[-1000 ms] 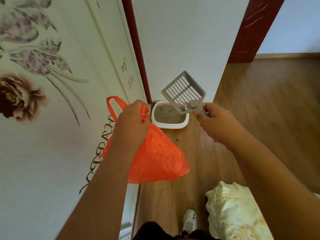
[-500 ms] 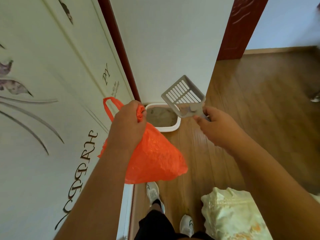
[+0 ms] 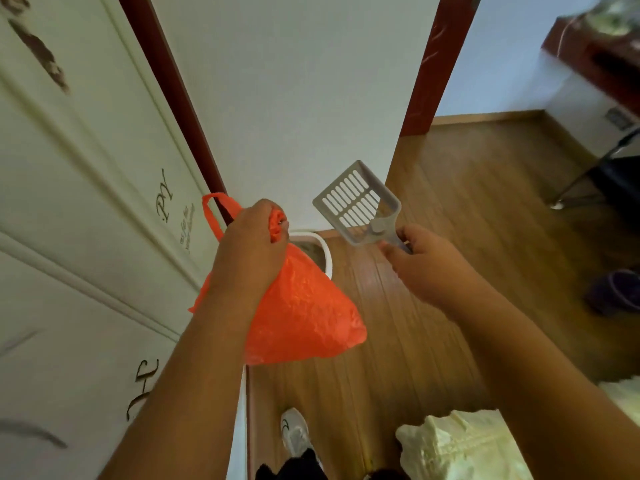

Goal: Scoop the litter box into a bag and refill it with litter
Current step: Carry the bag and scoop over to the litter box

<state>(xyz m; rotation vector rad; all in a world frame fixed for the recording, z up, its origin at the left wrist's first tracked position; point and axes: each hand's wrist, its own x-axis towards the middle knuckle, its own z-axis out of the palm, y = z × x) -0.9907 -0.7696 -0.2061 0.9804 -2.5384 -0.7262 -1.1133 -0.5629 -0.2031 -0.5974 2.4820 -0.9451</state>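
Wooden floor [image 3: 433, 341] fills the lower right of the frame, with a white wall [image 3: 294, 98] above it. At centre, the left hand [image 3: 251, 249] has its fingers curled tight around the gathered neck of an orange bag [image 3: 304, 317], which hangs below it. Just right of centre, the right hand [image 3: 427, 263] pinches the handle of a grey slotted scoop [image 3: 356, 202], blade tilted upward. Behind the bag, the white litter box [image 3: 325, 254] is mostly hidden.

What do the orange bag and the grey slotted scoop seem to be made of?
The orange bag looks like thin plastic film: it is crinkled, slightly glossy, and bunched in the left hand. The grey slotted scoop, held by the right hand, seems to be rigid moulded plastic with a matte finish and even slots.
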